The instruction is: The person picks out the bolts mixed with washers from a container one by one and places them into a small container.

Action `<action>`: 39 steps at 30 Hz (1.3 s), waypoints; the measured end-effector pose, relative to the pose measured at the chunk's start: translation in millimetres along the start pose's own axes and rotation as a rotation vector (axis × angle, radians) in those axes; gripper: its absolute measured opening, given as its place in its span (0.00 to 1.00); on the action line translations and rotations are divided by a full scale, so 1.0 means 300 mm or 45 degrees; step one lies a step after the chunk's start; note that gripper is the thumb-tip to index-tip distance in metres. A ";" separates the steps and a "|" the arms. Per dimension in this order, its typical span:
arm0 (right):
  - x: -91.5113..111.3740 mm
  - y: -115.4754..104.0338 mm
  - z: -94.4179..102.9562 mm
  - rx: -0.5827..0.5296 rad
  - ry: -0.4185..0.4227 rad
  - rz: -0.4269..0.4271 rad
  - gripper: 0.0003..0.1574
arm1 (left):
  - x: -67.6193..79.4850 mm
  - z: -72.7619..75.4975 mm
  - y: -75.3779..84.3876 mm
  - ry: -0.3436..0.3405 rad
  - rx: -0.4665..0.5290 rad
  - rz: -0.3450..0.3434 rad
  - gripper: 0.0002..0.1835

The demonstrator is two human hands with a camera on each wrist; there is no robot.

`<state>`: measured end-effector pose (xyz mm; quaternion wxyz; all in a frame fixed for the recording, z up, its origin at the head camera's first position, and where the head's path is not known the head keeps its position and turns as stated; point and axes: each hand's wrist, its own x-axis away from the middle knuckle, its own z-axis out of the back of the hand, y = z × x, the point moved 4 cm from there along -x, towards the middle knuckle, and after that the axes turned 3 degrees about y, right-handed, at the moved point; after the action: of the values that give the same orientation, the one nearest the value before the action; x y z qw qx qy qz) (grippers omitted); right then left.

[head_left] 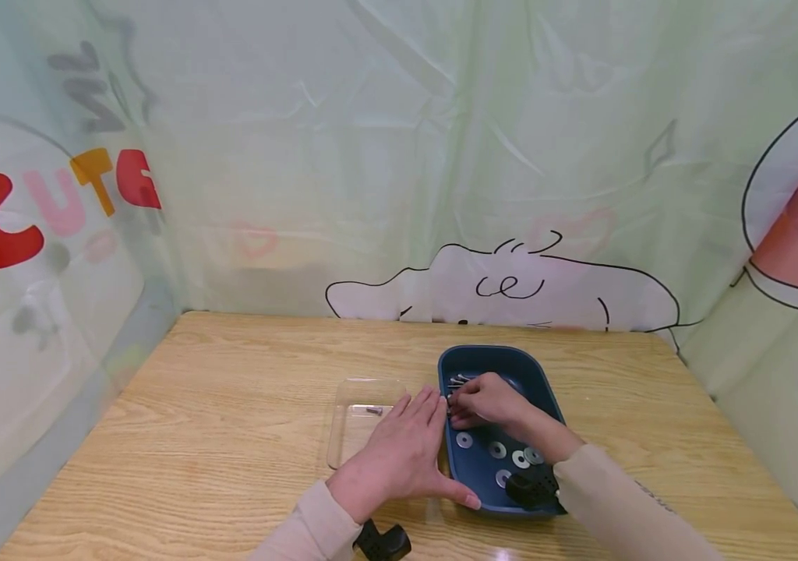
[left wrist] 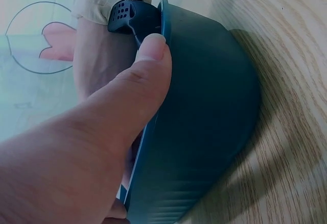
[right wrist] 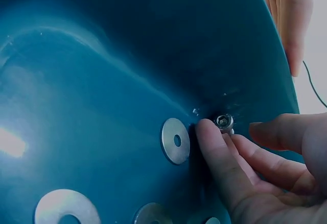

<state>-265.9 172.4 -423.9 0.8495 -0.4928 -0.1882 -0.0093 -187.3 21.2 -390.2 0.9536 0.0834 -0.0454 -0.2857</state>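
Note:
A deep blue plastic bin [head_left: 472,491] stands on the table. My left hand [head_left: 406,452] lies along its left side, fingers straight at the rim, thumb stretched to the near corner. In the left wrist view the thumb [left wrist: 150,55] rests on the rim. My right hand [head_left: 490,401] reaches inside, close to the left wall. There its thumb and curled fingers [right wrist: 217,150] pinch a small socket-head screw [right wrist: 224,122], whose hex recess shows in the right wrist view. A flat washer [right wrist: 175,141] lies just beside them. Several more washers [head_left: 497,449] are spread over the bin's near floor.
More screws [head_left: 458,381] lie in the bin beyond the right hand. Left of the bin is a shallow clear plastic tray [head_left: 343,436], partly behind the left hand, with one screw [head_left: 374,411] in it. A printed curtain [head_left: 301,156] hangs behind the wooden table [head_left: 217,405].

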 end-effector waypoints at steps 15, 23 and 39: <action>0.017 -0.001 -0.008 -0.019 -0.044 0.006 0.15 | -0.005 -0.005 0.001 0.030 -0.045 -0.007 0.70; 0.008 0.006 -0.007 -0.036 -0.010 -0.040 0.14 | -0.002 -0.002 0.001 0.029 -0.021 -0.017 0.69; 0.000 -0.001 -0.015 -0.061 -0.051 -0.082 0.16 | 0.000 -0.005 -0.003 0.044 -0.040 -0.037 0.69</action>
<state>-264.5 168.5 -425.6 0.8327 -0.5068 -0.2207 -0.0313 -187.5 20.6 -391.7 0.9512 0.0742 -0.0231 -0.2986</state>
